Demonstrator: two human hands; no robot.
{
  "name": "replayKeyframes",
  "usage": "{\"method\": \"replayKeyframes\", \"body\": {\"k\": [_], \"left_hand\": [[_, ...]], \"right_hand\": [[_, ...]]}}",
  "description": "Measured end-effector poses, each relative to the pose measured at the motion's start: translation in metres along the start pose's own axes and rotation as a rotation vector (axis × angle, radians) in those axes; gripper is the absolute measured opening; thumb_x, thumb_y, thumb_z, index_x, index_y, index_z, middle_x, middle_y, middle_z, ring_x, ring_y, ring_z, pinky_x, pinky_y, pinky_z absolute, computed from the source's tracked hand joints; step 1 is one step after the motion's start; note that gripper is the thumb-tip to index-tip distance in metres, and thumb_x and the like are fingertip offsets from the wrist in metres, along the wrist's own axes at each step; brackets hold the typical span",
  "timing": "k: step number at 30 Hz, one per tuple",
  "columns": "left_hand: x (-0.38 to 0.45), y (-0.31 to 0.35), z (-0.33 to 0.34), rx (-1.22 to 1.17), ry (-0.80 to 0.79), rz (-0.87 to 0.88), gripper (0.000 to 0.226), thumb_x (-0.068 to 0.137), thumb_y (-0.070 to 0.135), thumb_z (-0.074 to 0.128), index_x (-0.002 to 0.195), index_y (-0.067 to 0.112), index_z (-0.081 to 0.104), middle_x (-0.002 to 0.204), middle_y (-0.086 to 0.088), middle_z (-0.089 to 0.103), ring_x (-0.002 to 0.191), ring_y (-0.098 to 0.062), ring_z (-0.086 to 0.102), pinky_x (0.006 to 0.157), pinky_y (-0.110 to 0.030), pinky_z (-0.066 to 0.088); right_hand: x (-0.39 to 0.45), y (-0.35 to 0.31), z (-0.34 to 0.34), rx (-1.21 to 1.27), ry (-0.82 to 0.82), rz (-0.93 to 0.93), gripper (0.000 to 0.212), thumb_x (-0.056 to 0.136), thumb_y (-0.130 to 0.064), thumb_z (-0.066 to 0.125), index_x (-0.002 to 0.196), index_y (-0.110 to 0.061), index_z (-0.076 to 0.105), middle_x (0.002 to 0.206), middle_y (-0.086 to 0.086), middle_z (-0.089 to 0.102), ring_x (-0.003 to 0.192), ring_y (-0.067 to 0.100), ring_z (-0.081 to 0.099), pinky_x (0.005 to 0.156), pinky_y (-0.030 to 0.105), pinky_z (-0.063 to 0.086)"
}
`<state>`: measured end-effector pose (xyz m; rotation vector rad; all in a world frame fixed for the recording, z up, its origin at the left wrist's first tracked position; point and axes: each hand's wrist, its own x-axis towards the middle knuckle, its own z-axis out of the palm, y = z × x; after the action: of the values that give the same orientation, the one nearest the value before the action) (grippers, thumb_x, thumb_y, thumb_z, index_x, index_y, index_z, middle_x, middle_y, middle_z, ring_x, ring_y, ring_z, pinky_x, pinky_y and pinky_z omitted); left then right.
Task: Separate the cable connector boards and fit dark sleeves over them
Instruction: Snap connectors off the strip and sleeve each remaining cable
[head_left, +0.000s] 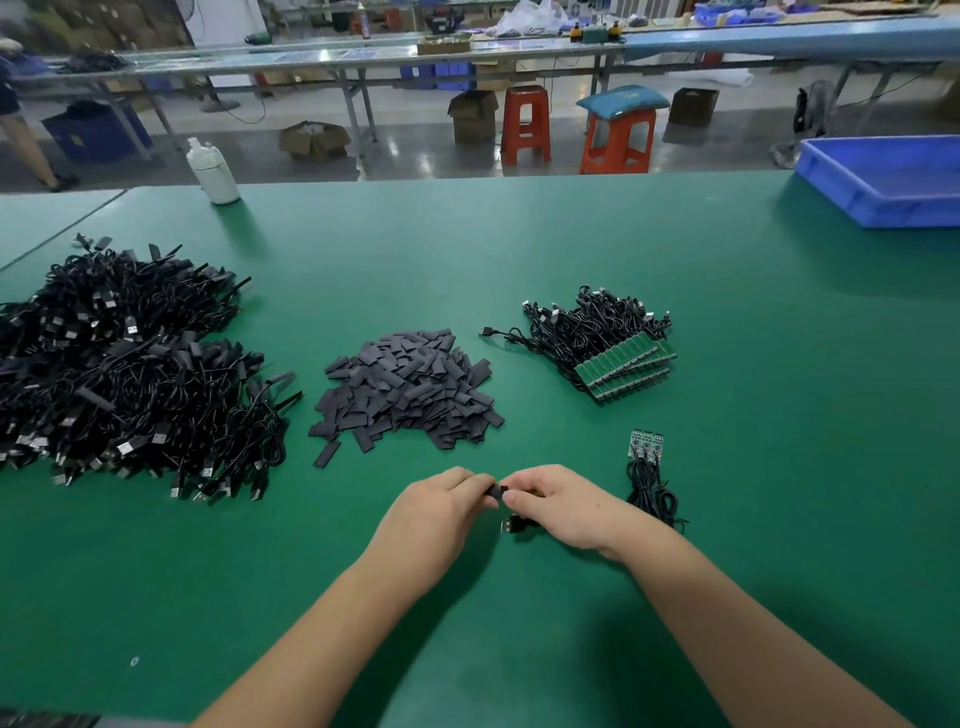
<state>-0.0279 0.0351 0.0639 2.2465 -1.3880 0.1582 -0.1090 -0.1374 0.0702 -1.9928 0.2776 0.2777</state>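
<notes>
My left hand (441, 501) and my right hand (558, 501) meet at the near middle of the green table, both pinching a small dark sleeve (500, 491) between their fingertips. The board inside is hidden. A USB plug (511, 525) of the same cable pokes out under my right hand. A pile of loose dark sleeves (410, 387) lies beyond my hands. Right of it sits a bundle of cables with joined green boards (628, 364). A few separated boards with cables (647, 470) lie just right of my right hand.
A big heap of black sleeved cables (124, 374) fills the left side of the table (519, 249). A white bottle (213, 171) stands at the far edge, a blue bin (888, 179) at the far right corner. Stools and benches stand beyond.
</notes>
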Motion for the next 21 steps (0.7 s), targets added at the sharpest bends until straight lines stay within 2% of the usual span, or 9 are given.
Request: {"method": "replayKeyframes", "body": {"k": [2, 4, 7, 10, 12, 14, 16, 19, 21], "left_hand": [[-0.0007, -0.0002, 0.0008, 0.006, -0.004, -0.006, 0.015, 0.089, 0.018, 0.071, 0.103, 0.012, 0.071, 0.088, -0.001, 0.068, 0.067, -0.025, 0.064, 0.056, -0.032, 0.054], [-0.0016, -0.0008, 0.0022, 0.001, -0.021, -0.014, 0.015, 0.088, 0.015, 0.071, 0.103, 0.012, 0.07, 0.089, -0.001, 0.068, 0.07, -0.024, 0.065, 0.057, -0.033, 0.054], [-0.0026, -0.0003, 0.0034, 0.011, -0.06, 0.006, 0.023, 0.083, 0.011, 0.076, 0.104, 0.012, 0.069, 0.089, 0.0, 0.067, 0.071, -0.021, 0.065, 0.057, -0.031, 0.054], [-0.0026, -0.0007, 0.0038, 0.038, -0.08, 0.032, 0.042, 0.071, 0.003, 0.083, 0.111, 0.01, 0.07, 0.093, 0.0, 0.069, 0.075, -0.019, 0.067, 0.058, -0.027, 0.055], [-0.0026, -0.0019, 0.0044, 0.051, -0.097, 0.035, 0.049, 0.068, 0.0, 0.083, 0.114, 0.009, 0.069, 0.095, 0.0, 0.069, 0.077, -0.019, 0.068, 0.059, -0.027, 0.056], [-0.0023, -0.0047, 0.0046, 0.052, -0.102, 0.036, 0.052, 0.069, -0.003, 0.081, 0.117, 0.008, 0.068, 0.098, -0.001, 0.069, 0.079, -0.019, 0.069, 0.06, -0.029, 0.056], [-0.0026, -0.0053, 0.0043, 0.069, -0.105, 0.046, 0.052, 0.071, -0.005, 0.076, 0.12, 0.008, 0.066, 0.1, -0.002, 0.068, 0.081, -0.021, 0.069, 0.062, -0.03, 0.057], [-0.004, -0.0027, 0.0062, 0.104, -0.131, 0.07, 0.058, 0.066, -0.009, 0.066, 0.123, 0.005, 0.063, 0.103, -0.007, 0.067, 0.084, -0.027, 0.067, 0.065, -0.034, 0.057], [-0.0044, 0.0005, 0.0063, 0.143, -0.14, 0.077, 0.061, 0.063, -0.007, 0.068, 0.122, 0.005, 0.063, 0.103, -0.008, 0.066, 0.083, -0.028, 0.065, 0.064, -0.035, 0.057]], "right_hand": [[0.0016, -0.0004, -0.0013, -0.13, 0.032, -0.009, 0.029, 0.1, -0.027, 0.053, 0.074, -0.021, 0.062, 0.065, -0.002, 0.047, 0.059, 0.012, 0.038, 0.06, 0.031, 0.032], [0.0035, 0.0007, -0.0003, -0.233, 0.061, -0.003, 0.035, 0.099, -0.029, 0.053, 0.066, -0.019, 0.052, 0.062, 0.0, 0.039, 0.056, 0.014, 0.032, 0.057, 0.031, 0.027], [0.0038, 0.0029, 0.0016, -0.252, 0.062, -0.002, 0.035, 0.1, -0.028, 0.052, 0.067, -0.017, 0.053, 0.061, 0.0, 0.04, 0.055, 0.014, 0.032, 0.056, 0.031, 0.028], [0.0016, 0.0022, 0.0015, -0.233, 0.036, -0.004, 0.035, 0.101, -0.026, 0.051, 0.067, -0.019, 0.056, 0.055, -0.009, 0.047, 0.05, 0.01, 0.035, 0.053, 0.029, 0.03], [0.0, 0.0009, 0.0004, -0.211, 0.007, -0.013, 0.032, 0.102, -0.023, 0.048, 0.073, -0.017, 0.06, 0.064, -0.002, 0.053, 0.055, 0.014, 0.038, 0.055, 0.029, 0.03], [-0.0019, 0.0, -0.0011, -0.18, -0.016, -0.03, 0.033, 0.103, -0.02, 0.046, 0.073, -0.02, 0.059, 0.07, 0.008, 0.048, 0.061, 0.017, 0.037, 0.057, 0.031, 0.029], [-0.0034, -0.0003, -0.0021, -0.16, -0.019, -0.039, 0.037, 0.104, -0.019, 0.045, 0.07, -0.024, 0.058, 0.069, 0.01, 0.044, 0.06, 0.018, 0.034, 0.057, 0.031, 0.027], [-0.0018, 0.0017, 0.0011, -0.209, 0.011, -0.025, 0.038, 0.103, -0.018, 0.045, 0.068, -0.022, 0.058, 0.061, 0.004, 0.044, 0.054, 0.017, 0.034, 0.054, 0.031, 0.028], [0.0012, 0.0033, 0.0042, -0.265, 0.033, -0.014, 0.038, 0.103, -0.018, 0.045, 0.067, -0.022, 0.057, 0.057, -0.002, 0.042, 0.051, 0.014, 0.034, 0.051, 0.028, 0.029]]}}
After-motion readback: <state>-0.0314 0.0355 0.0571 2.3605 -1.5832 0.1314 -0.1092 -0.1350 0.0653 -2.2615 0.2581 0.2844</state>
